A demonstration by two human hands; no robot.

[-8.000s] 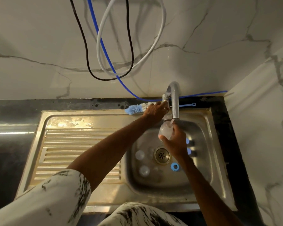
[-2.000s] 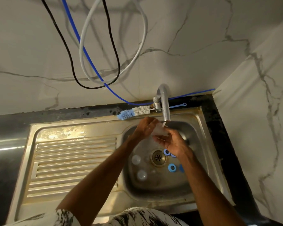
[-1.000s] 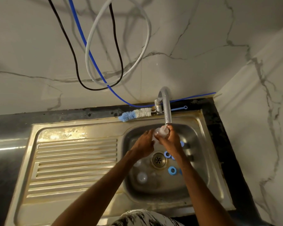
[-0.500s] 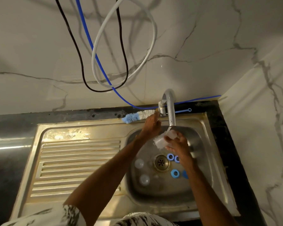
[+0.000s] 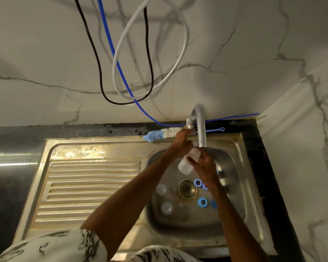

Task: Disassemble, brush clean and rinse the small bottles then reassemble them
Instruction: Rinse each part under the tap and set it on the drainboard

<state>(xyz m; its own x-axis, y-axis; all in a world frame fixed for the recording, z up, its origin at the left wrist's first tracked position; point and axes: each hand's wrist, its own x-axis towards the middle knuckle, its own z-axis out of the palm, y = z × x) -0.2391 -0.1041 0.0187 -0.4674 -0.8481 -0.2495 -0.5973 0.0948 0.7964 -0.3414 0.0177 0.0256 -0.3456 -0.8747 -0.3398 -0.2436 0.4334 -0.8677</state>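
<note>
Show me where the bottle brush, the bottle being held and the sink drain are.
bottle brush (image 5: pixel 157 134), head view, on its blue bristle tip.
small clear bottle (image 5: pixel 185 167), head view, on the bare end nearer the drain.
sink drain (image 5: pixel 187 188), head view, on the strainer's centre.

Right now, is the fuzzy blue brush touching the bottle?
Apart. The head view shows the brush lying behind the sink, while the bottle is held lower, under the tap.
</note>
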